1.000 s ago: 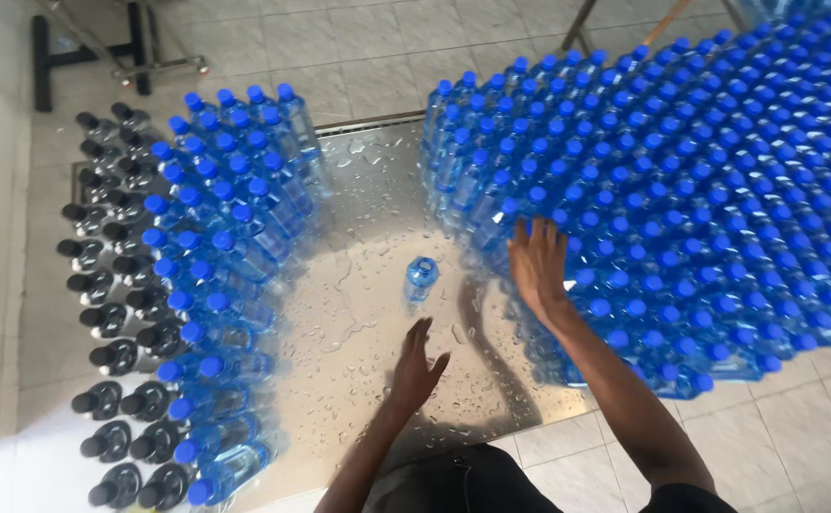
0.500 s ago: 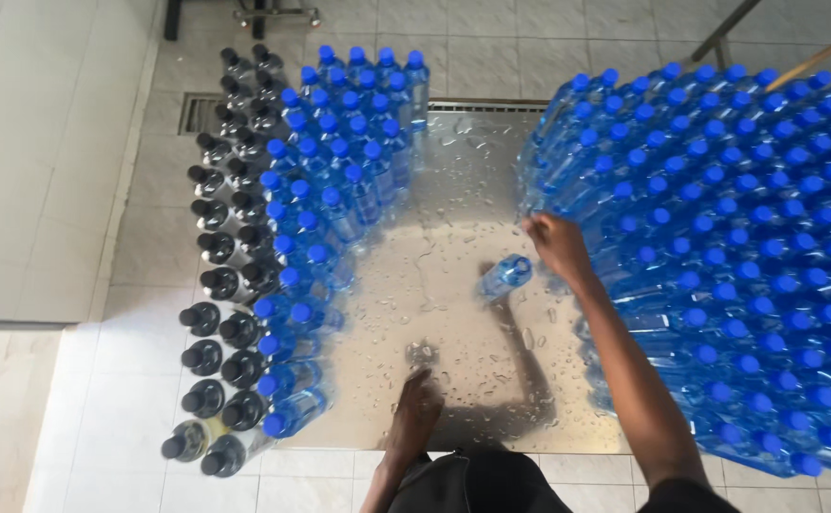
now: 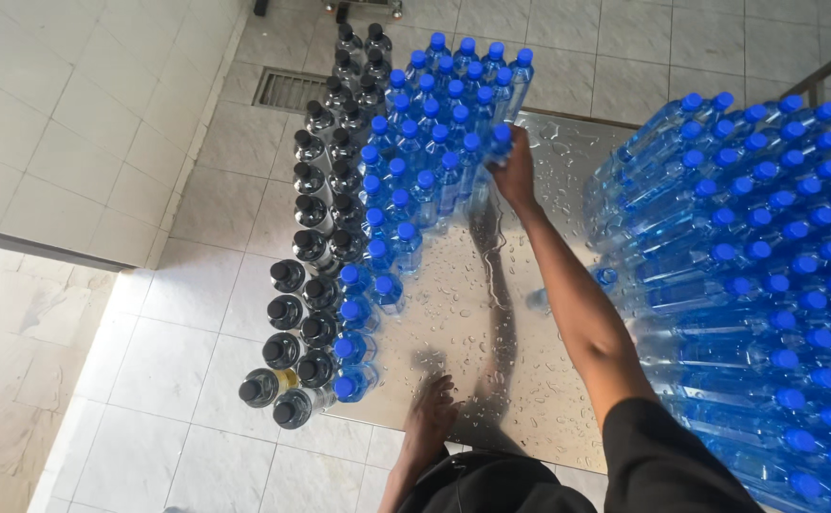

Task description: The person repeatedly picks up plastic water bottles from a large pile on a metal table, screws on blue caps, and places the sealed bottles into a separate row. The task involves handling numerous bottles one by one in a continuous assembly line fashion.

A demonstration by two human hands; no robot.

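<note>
At the far side of the wet, shiny metal table (image 3: 491,323), the right hand (image 3: 515,171) closed its grip around one clear plastic bottle with a blue cap (image 3: 499,142), standing it at the edge of the upright block of blue-capped bottles (image 3: 415,171), roughly thirty in all. Beside those stood about twenty black-capped bottles (image 3: 315,247). The left hand (image 3: 431,418) rested flat and released on the table's near edge. A stack of lying blue-capped bottles (image 3: 757,266), too many to count, filled the right.
</note>
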